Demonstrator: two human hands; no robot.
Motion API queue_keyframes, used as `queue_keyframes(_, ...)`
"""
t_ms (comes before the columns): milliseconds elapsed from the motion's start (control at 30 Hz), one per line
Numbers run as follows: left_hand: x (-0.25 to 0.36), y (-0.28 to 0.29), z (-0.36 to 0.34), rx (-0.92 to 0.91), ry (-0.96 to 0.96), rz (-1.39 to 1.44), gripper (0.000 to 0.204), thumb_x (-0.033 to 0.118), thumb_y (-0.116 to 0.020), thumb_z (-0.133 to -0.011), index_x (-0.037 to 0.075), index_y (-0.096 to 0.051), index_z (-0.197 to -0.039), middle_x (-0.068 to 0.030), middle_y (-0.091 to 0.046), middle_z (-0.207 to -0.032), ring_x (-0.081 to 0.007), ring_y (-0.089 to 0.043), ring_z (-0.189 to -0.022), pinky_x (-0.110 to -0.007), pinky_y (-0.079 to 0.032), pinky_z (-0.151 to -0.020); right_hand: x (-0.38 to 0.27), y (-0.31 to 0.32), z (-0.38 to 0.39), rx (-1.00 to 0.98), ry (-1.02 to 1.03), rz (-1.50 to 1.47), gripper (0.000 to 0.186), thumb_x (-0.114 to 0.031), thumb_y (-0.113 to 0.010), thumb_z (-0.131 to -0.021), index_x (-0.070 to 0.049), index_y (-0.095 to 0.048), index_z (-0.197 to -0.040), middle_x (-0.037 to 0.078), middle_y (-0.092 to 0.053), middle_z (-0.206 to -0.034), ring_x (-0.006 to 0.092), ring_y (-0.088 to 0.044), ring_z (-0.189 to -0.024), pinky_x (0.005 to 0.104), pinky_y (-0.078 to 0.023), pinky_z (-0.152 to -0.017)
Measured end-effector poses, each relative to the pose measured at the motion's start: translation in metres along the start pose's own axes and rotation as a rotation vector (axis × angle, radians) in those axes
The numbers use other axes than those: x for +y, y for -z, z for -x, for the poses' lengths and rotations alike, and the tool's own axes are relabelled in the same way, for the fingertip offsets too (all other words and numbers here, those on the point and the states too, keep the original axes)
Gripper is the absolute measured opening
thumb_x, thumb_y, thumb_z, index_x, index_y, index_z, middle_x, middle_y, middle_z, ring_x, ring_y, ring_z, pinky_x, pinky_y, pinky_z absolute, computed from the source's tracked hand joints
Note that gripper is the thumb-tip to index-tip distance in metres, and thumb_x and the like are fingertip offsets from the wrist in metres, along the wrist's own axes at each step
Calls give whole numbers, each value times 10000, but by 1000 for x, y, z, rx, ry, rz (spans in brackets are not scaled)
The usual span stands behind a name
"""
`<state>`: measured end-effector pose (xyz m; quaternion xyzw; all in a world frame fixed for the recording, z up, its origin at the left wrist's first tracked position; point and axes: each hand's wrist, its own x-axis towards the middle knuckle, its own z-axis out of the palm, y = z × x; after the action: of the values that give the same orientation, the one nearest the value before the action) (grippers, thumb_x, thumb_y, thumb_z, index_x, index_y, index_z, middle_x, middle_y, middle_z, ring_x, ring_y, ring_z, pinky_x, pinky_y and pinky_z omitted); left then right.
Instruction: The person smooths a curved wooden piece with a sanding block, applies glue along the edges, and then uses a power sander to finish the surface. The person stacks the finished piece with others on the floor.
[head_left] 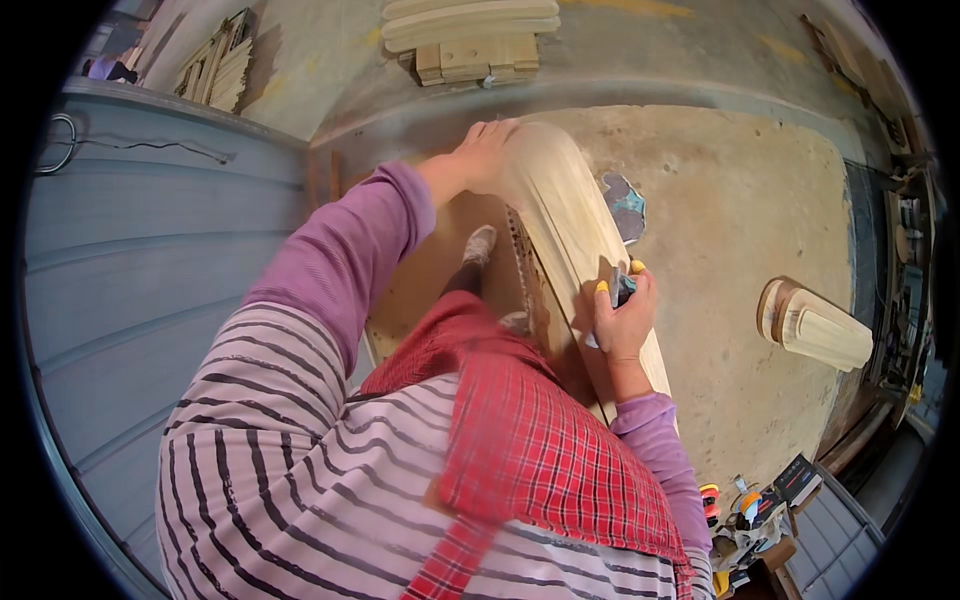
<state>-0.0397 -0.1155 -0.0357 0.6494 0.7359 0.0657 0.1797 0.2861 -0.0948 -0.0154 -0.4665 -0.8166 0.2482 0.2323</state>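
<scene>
the left hand (478,152) rests flat, fingers spread, on the top end of a long fluted wooden column piece (565,230) leaning over the floor (740,200). the right hand (622,318) is closed around a small sanding pad (620,287), pressing it against the wood's face.

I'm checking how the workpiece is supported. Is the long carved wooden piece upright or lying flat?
Tilted: the carved wooden piece leans lengthwise, the left hand on its far end and the right hand pressing sandpaper to its face.
</scene>
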Motion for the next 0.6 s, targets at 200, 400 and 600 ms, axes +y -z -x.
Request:
queue_keyframes(200, -7, 22, -16, -170, -33, -18, 1102, 457, -834, -557, 218, -245, -1457, -173, -314, -1411, -345, -284, -1311, -456, -218, -1060, 1, 1, -2, -17, -27, -51, 439, -219, -681, -677, -8, -543, -1036, 199, -548, -1098, 396, -522, -1018, 441, -431, -871)
queue_keyframes(400, 22, 5, 3, -173, 284, 41, 1292, 551, -818, -546, 169, -37, -1501, -272, -3, -1527, -399, -35, -1423, -503, -130, -1104, 1, -2, -1, 13, 2, -4, 426, -220, -680, -669, -15, -532, -1011, 189, -547, -1073, 389, -517, -1007, 446, -428, -855)
queue_keyframes(600, 75, -56, 65, 170, 295, 67, 1032, 514, -621, -810, -72, -64, -1450, -332, -37, -1496, -449, -71, -1400, -521, -129, -1114, 1, -4, -1, 22, 12, 37, 452, -225, -672, -668, -6, -530, -1038, 184, -548, -1053, 379, -513, -991, 442, -417, -857)
